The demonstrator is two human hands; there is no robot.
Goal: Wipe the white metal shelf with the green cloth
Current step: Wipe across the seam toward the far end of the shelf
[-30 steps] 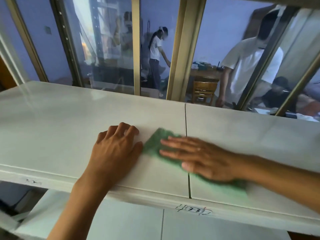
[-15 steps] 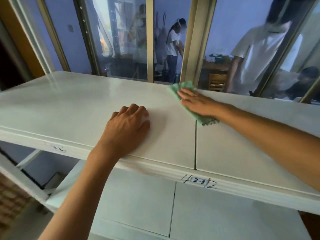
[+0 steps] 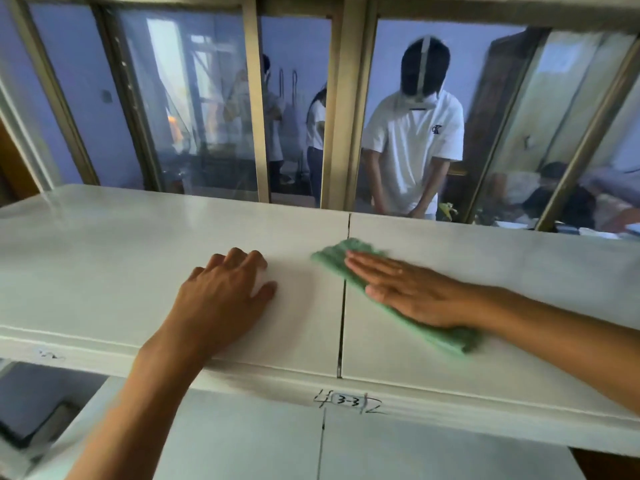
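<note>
Behind, a glazed partition with tan metal frames (image 3: 334, 109). Through the glass, lilac walls (image 3: 391, 50), a dark wooden door (image 3: 498, 109), daylight at left, and a person in a white shirt (image 3: 414, 147) standing.

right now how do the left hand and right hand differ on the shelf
The left hand rests directly on the bare white metal shelf with its fingers curled, left of the panel seam. The right hand lies flat with straight fingers, pressing the green cloth, mostly right of the seam. The left holds nothing; the right has the cloth under it. Both are palm down on the top shelf.
</note>
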